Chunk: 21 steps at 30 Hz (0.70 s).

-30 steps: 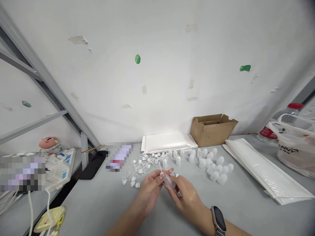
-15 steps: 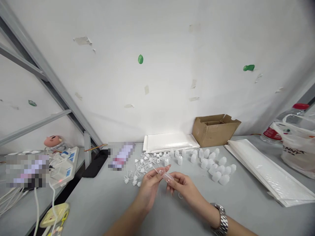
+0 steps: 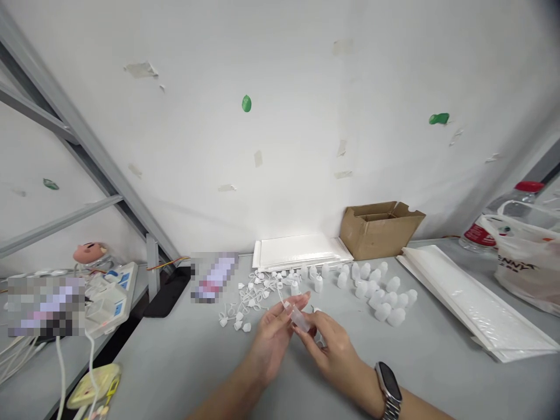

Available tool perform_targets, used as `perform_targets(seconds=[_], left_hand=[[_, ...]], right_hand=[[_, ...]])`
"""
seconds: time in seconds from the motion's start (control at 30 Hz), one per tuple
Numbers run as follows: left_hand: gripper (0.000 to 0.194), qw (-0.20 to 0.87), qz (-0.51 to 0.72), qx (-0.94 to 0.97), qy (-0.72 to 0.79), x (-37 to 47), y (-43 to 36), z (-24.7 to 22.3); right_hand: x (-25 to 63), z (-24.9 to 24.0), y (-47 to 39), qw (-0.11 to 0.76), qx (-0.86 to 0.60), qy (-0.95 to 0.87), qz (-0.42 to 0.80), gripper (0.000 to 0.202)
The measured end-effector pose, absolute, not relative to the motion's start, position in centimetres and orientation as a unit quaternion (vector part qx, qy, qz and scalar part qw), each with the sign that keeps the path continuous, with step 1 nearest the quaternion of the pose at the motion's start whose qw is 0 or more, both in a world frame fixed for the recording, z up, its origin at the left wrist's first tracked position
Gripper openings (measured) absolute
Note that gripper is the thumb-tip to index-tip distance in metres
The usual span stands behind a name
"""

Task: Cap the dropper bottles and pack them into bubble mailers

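A small translucent plastic bottle (image 3: 300, 319) is held between my two hands above the grey table, tilted with its narrow end toward the upper left. My left hand (image 3: 272, 337) pinches the narrow end, where a thin white strap (image 3: 280, 291) sticks out past the fingers. My right hand (image 3: 336, 349) has its thumb and fingers closed around the wide end. Just beyond lie several white caps with looped straps (image 3: 252, 294). Two small bottles (image 3: 319, 284) stand close behind the hands, and several more translucent bottles (image 3: 376, 296) are grouped to the right.
White padded mailers (image 3: 301, 252) lie against the wall beside an open cardboard box (image 3: 381, 232). Another long mailer (image 3: 472, 303), a plastic bag (image 3: 525, 256) and a red-capped bottle (image 3: 479, 233) are at right. Left are a black phone (image 3: 168, 293), a blurred-out screen (image 3: 214, 279) and a power strip (image 3: 118, 297).
My right wrist has turned, so the watch face now shows. My right fingers have shifted around the bottle's wide end. The bottle stays between both hands.
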State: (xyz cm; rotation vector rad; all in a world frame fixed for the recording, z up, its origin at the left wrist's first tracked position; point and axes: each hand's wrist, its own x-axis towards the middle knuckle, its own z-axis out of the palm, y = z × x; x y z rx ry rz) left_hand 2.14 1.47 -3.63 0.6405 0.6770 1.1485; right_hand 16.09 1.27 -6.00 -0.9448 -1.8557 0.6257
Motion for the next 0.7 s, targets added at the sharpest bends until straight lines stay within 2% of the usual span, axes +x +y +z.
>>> perform_targets(seconds=[0.17,0.27,0.37,0.57,0.7], left_hand=[[0.02,0.762,0.509,0.279,0.287,1.8,1.6,-4.1],[0.022,0.763,0.506,0.283,0.285,1.6,1.6,-4.1],[0.023,0.744,0.507,0.299,0.316,1.5,1.7,-3.8],[0.026,0.703,0.52,0.315,0.369,1.5,1.9,-3.4],[0.019,0.721,0.536,0.281,0.339,1.5,1.8,-3.5]], right_hand=[[15.9,-4.5,1.8,0.403,-0.361,-0.55,0.636,0.031],[15.9,-4.3,2.4,0.372,-0.283,-0.432,0.771,0.033],[15.8,-4.5,2.7,0.365,-0.265,-0.419,0.788,0.036],[15.6,-4.5,2.3,0.434,-0.365,-0.524,0.636,0.032],[15.5,-4.3,2.0,0.436,-0.356,-0.508,0.652,0.035]])
